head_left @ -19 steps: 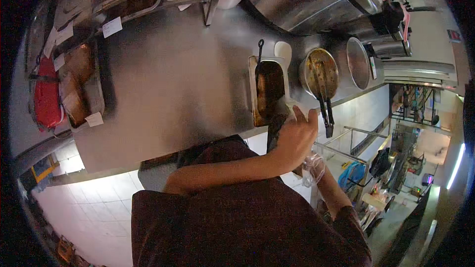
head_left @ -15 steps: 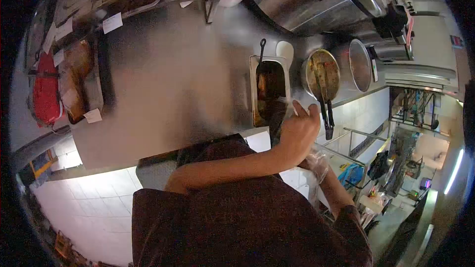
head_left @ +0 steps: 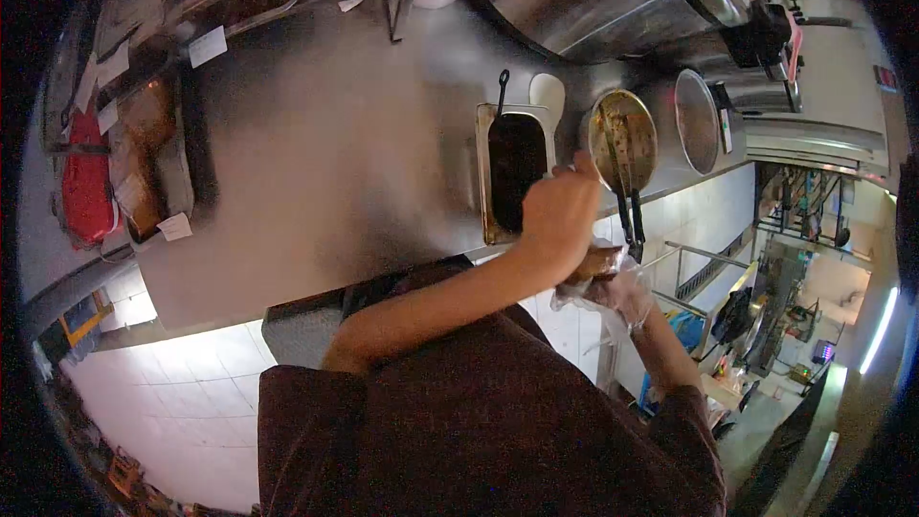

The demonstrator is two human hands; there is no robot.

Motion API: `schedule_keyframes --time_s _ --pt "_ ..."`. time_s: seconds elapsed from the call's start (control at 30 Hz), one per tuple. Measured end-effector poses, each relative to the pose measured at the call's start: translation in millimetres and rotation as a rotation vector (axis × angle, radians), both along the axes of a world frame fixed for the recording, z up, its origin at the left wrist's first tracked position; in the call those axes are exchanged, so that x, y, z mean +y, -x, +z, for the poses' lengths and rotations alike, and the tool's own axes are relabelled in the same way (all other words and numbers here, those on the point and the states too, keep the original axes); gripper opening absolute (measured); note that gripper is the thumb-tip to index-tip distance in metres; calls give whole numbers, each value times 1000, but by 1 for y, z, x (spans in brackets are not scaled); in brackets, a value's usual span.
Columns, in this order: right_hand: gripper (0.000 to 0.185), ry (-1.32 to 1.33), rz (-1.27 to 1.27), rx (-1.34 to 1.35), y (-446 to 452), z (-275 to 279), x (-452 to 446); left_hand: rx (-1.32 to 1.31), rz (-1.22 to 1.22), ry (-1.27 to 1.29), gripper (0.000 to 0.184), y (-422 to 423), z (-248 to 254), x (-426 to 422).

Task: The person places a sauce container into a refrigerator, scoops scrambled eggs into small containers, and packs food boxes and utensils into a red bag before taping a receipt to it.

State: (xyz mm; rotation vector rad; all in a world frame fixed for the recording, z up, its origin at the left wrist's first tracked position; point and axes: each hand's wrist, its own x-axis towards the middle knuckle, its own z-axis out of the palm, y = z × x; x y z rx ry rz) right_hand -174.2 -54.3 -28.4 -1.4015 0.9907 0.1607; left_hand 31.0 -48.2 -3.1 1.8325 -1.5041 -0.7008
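Note:
My left hand (head_left: 558, 215) is over the front right edge of a steel pan of dark liquid (head_left: 518, 172). Its fingers are curled together, and what they hold, if anything, is hidden. Below and to the right, my right hand (head_left: 632, 295) grips a clear plastic bag (head_left: 613, 314). A glossy brown piece of food (head_left: 599, 264) shows in the bag's mouth, just beneath my left hand. Beyond my left fingers is a round pot (head_left: 613, 110) with brown residue inside; black-handled tongs (head_left: 627, 201) rest in it, handles over the counter edge.
A black-handled utensil (head_left: 503, 91) and a white rounded scoop (head_left: 547, 94) lie by the pan. Farther right is another round pot (head_left: 696, 123). A tray of brown food (head_left: 148, 177) and a red item (head_left: 89, 177) sit at the left of the steel counter (head_left: 316, 153).
My left hand has risen and moved slightly left, away from the dark pan's opening. The brown food now shows in the bag at my right hand, which has moved slightly up and right. Steam has thinned.

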Motion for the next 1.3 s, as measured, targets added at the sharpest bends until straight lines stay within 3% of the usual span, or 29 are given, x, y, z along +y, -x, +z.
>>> schedule_keyframes --time_s 0.07,0.2,0.3,0.33,0.4,0.5,0.53,0.63,0.67,0.73,0.8,0.9,0.97,1.0,1.1,1.13,1.3 --pt "50 197 179 100 -21 20 -5 90 -25 17 22 -10 -5 -3" --pt "42 -204 -117 -49 -25 10 -14 247 0 47 25 -31 -14 -10" --pt "38 -446 -248 -189 -32 8 -18 375 -46 272 25 -45 -27 -15" --pt "37 -500 -266 -228 -32 5 -20 454 -78 136 32 -50 -32 -18" --pt "36 -682 -316 -325 -34 3 -25 478 -93 169 35 -57 -44 -23" --pt "38 -50 35 57 -24 -6 -25 526 -102 144 38 -65 -44 -22" --pt "38 -199 -84 -26 -24 -6 -26 543 -95 150 37 -65 -48 -24" --pt "38 -92 122 -20 16 -59 -43 553 -71 173 36 -70 -44 -26" --pt "36 -346 -54 -165 5 -44 -41 550 -63 180 36 -71 -41 -26" --pt "34 -587 -329 -297 -16 -14 -35 507 -100 155 36 -73 -39 -27" --pt "31 -560 -520 -270 -33 5 -29 496 -135 136 37 -76 -40 -28" --pt "29 -847 -665 -307 -33 -3 -30 594 -225 97 40 -82 -44 -27" --pt "30 -943 -367 -437 -34 -19 -42 742 -335 54 47 -85 -44 -24" --pt "31 -985 -214 -499 -35 -23 -46 692 -409 90 53 -86 -43 -23" --pt "36 -705 -330 -397 -43 -7 -43 537 -595 177 71 -89 -42 -26" --pt "40 -675 -538 -265 -49 -4 -41 485 -637 190 76 -88 -42 -30" --pt "42 -899 -631 -479 -40 -12 -52 516 -615 212 86 -80 -61 -46"
